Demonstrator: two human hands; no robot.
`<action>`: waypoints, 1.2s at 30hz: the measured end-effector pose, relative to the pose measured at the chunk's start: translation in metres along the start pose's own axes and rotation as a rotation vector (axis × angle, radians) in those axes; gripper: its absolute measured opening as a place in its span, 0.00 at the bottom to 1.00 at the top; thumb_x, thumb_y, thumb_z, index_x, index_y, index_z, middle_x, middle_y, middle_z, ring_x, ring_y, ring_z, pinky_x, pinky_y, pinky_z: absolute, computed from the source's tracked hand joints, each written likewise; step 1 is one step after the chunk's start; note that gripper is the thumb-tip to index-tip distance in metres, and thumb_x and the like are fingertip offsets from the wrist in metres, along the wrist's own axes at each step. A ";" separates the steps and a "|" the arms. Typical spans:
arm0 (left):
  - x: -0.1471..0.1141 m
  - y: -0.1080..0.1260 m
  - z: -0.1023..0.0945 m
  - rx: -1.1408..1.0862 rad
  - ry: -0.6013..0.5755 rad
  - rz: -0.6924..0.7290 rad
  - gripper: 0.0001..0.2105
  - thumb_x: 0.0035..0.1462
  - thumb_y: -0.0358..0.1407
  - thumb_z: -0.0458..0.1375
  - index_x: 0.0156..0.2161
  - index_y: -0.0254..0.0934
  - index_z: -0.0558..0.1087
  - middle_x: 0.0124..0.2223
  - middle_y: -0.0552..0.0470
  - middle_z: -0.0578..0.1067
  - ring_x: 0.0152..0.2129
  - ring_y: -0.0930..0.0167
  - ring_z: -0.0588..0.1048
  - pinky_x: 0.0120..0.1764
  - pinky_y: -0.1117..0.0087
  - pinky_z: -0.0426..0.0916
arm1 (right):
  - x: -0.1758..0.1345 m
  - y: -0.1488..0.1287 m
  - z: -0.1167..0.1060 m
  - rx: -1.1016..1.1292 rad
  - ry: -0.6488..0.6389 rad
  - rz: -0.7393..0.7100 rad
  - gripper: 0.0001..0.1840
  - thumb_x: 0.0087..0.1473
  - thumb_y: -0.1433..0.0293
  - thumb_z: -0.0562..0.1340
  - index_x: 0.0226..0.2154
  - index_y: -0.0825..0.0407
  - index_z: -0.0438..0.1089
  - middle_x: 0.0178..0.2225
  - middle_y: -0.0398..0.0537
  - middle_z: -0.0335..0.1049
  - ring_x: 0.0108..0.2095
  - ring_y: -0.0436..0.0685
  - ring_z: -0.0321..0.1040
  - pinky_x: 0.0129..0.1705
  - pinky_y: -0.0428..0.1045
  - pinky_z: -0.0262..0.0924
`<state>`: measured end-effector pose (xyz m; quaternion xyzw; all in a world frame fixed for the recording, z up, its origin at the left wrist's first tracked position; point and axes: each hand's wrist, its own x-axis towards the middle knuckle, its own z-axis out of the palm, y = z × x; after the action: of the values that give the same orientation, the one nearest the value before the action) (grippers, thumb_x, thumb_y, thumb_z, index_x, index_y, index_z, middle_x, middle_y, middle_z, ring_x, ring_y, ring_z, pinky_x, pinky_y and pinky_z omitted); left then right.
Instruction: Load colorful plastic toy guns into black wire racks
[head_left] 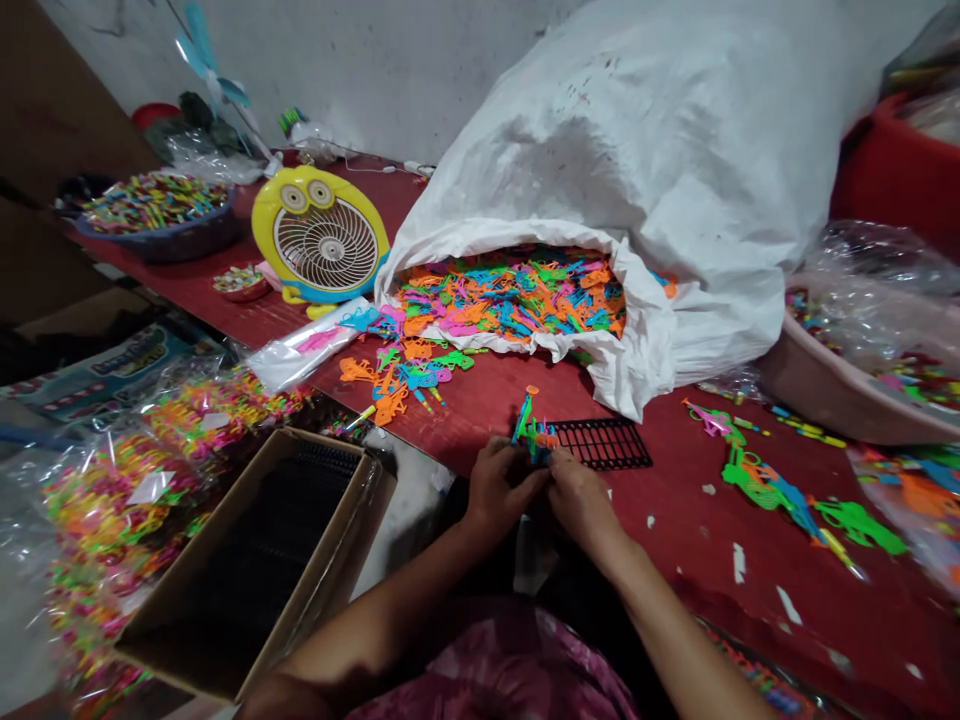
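Note:
Both hands meet at the table's near edge around a small bunch of plastic toy guns point(534, 432) in blue, green and orange. My left hand point(501, 485) is closed on the bunch from the left. Closed fingers of my right hand point(577, 495) grip its right side. Just beyond the right hand lies a black plastic grid point(604, 443), flat on the red table point(675, 520). The fingertips are partly hidden behind the toys and knuckles. Farther back, a white sack point(645, 330) lies with its mouth facing me, full of colourful toy guns point(517, 295).
Loose toy guns point(394, 385) lie left of the sack's mouth, others point(780, 485) at right. A yellow fan point(326, 240) stands behind. At lower left are an open carton point(255, 660) of black pieces and bagged toys point(127, 500). A pink basin point(840, 385) stands right.

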<state>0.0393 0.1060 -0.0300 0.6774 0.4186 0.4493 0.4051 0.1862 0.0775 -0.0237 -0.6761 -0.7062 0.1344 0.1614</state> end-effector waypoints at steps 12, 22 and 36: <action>-0.010 -0.022 0.010 0.195 0.063 0.102 0.05 0.57 0.34 0.62 0.39 0.36 0.77 0.37 0.48 0.75 0.36 0.67 0.73 0.40 0.66 0.69 | -0.009 0.000 0.012 0.112 0.110 -0.041 0.21 0.53 0.79 0.52 0.47 0.53 0.71 0.47 0.54 0.72 0.44 0.59 0.70 0.46 0.52 0.66; -0.012 -0.019 0.010 0.504 0.078 0.196 0.08 0.57 0.39 0.61 0.40 0.38 0.74 0.39 0.46 0.74 0.38 0.61 0.71 0.40 0.61 0.67 | -0.019 0.004 -0.009 0.344 0.125 -0.042 0.25 0.52 0.78 0.57 0.54 0.53 0.68 0.49 0.53 0.71 0.51 0.58 0.66 0.54 0.55 0.62; 0.028 -0.023 0.006 0.371 -0.052 0.224 0.05 0.57 0.30 0.54 0.39 0.39 0.68 0.37 0.50 0.72 0.36 0.67 0.71 0.40 0.66 0.67 | -0.030 0.191 -0.134 -0.380 0.250 0.355 0.18 0.62 0.71 0.50 0.46 0.54 0.73 0.43 0.56 0.71 0.42 0.60 0.68 0.43 0.52 0.61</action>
<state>0.0472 0.1381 -0.0452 0.7940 0.4056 0.3891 0.2318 0.4165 0.0533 0.0188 -0.8186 -0.5640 -0.0587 0.0916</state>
